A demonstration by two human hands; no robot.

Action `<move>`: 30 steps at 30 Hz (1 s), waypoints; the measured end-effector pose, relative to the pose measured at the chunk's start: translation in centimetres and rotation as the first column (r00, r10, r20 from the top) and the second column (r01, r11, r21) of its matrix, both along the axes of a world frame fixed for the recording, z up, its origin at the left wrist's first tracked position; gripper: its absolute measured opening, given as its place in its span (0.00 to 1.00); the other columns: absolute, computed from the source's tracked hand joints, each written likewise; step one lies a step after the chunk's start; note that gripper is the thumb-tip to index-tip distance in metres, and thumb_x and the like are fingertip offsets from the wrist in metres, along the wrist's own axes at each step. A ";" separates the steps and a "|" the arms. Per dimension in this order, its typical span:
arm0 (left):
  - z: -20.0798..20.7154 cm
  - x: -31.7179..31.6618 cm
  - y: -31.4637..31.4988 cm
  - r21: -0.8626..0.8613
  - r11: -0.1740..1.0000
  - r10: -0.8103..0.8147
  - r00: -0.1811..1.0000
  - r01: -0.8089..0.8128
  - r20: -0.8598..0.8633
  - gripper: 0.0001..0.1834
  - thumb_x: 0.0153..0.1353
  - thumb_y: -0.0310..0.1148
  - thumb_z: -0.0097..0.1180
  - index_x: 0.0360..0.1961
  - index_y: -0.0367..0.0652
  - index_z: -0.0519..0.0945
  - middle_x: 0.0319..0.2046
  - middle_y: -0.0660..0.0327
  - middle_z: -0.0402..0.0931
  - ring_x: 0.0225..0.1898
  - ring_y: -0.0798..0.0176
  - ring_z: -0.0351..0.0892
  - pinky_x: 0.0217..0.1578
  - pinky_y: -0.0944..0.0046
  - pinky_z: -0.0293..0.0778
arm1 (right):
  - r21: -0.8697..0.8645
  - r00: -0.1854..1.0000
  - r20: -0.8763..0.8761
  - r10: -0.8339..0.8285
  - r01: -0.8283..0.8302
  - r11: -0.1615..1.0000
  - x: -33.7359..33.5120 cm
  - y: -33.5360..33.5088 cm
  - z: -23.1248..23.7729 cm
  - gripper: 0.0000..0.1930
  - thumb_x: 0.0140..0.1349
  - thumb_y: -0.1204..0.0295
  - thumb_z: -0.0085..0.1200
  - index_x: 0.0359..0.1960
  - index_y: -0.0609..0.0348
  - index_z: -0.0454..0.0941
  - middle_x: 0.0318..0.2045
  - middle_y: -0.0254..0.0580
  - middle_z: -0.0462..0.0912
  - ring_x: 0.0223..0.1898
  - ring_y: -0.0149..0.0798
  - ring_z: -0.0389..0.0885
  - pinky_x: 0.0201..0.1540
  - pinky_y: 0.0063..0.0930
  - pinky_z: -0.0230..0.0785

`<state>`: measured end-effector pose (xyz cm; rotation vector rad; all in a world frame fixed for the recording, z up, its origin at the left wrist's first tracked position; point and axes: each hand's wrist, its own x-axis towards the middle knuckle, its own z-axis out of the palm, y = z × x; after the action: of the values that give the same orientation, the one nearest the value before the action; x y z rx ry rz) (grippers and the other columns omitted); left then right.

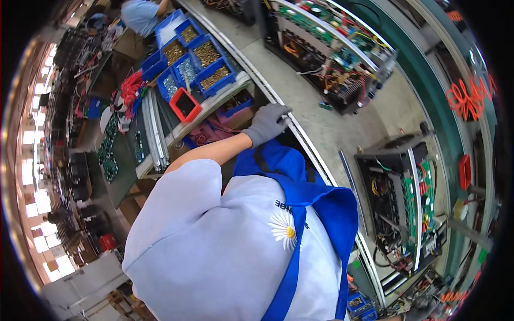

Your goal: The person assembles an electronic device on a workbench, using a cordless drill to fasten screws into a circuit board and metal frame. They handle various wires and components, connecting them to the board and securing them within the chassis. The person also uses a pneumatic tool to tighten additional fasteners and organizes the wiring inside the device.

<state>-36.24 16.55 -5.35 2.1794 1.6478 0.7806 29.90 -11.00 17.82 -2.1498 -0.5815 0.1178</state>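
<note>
Stretches as a green-topped, pale-edged table point(227, 92) left of the left grip point(267, 124), carrying blue rectangular plastic bins point(219, 85), a red rectangular plastic bin point(191, 114), long silvery metal bars point(153, 131).

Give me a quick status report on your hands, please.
Left hand gloved, at the metal rail. Right hand not clearly visible. Red bin nearby, wired electronics unit across the rail.

left hand point(266, 125): gloved, at pale rail point(307, 142) | blue bins point(220, 83): small parts point(206, 54)

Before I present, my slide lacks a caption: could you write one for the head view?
Gloved left hand at a pale rail, between blue bins of small parts and open electronic units.
</note>
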 end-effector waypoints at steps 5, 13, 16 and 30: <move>-2.6 -12.4 0.4 0.052 0.854 0.519 0.855 -0.518 -0.010 0.15 0.55 0.38 0.59 0.43 0.45 0.78 0.37 0.50 0.79 0.42 0.45 0.78 0.45 0.49 0.73 | 0.765 0.825 -0.080 0.559 -0.309 0.565 -17.1 10.3 1.1 0.12 0.48 0.69 0.51 0.35 0.58 0.76 0.34 0.35 0.77 0.30 0.32 0.71 0.35 0.31 0.66; -5.5 -34.0 -4.1 -0.460 0.589 0.469 0.744 -0.665 -0.476 0.17 0.52 0.36 0.60 0.43 0.41 0.79 0.42 0.45 0.80 0.47 0.43 0.80 0.49 0.50 0.75 | 0.985 0.234 0.170 0.957 -0.015 -0.171 -33.8 20.9 4.5 0.10 0.39 0.70 0.52 0.27 0.55 0.73 0.26 0.34 0.72 0.21 0.30 0.65 0.27 0.28 0.63; -6.4 -36.0 -2.9 -0.444 0.782 0.294 0.887 -0.437 -0.356 0.19 0.50 0.37 0.61 0.43 0.41 0.81 0.40 0.48 0.81 0.44 0.43 0.80 0.47 0.49 0.74 | 0.970 0.136 0.241 0.961 -0.072 -0.233 -38.1 23.0 5.2 0.10 0.39 0.74 0.55 0.26 0.50 0.71 0.24 0.29 0.70 0.18 0.27 0.66 0.23 0.28 0.62; -3.4 -38.2 -4.3 -0.582 0.570 0.706 0.709 -0.579 -0.013 0.12 0.64 0.29 0.53 0.45 0.33 0.80 0.29 0.57 0.80 0.23 0.66 0.80 0.19 0.67 0.75 | 0.739 0.279 0.459 0.844 -0.647 -0.188 -42.3 19.4 6.3 0.14 0.44 0.82 0.57 0.31 0.49 0.70 0.21 0.26 0.70 0.23 0.24 0.70 0.24 0.14 0.70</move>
<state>-74.43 12.24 -8.71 1.0147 2.2220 0.5646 -12.36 8.42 24.16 -0.4103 -1.4249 0.5824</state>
